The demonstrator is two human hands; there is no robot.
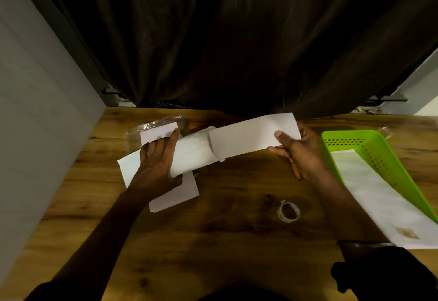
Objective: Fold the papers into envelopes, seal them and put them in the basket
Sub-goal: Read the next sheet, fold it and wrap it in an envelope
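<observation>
Your right hand (301, 151) has its grip on the right end of a long folded paper (248, 134), thumb on top and fingers behind, lifting that end above the far edge of the table (213, 241). Your left hand (156, 158) lies flat, grip released, with straight fingers pressing the paper's left end onto a stack of papers (175, 196) near the table's left edge. A thin brown stick (295, 172) pokes out beneath your right hand; whether you hold it is unclear. A roll of clear tape (288, 211) lies on the table nearer you. A green basket (343, 134) at the right edge holds a white sheet (379, 196). Crinkled clear plastic (161, 121) lies behind the stack.
</observation>
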